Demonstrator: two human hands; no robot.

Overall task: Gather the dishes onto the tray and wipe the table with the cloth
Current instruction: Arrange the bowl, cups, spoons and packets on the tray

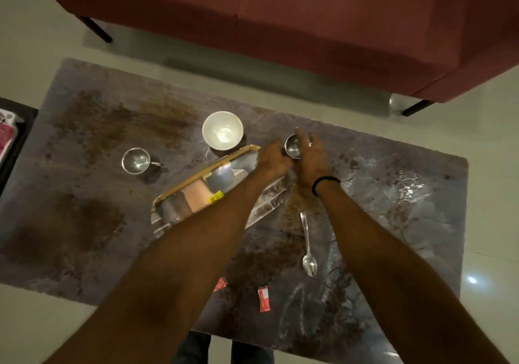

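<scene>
Steel cup upright, mouth up, both hands' grip closed around it, left hand, right hand

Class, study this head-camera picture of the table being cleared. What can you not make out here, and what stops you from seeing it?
- Steel cup between the hands: its grip is hidden by the left hand and right hand.
- Tray: its near part is covered by the left forearm.
- Red packet: print too small.
- Cloth: not visible.
</scene>
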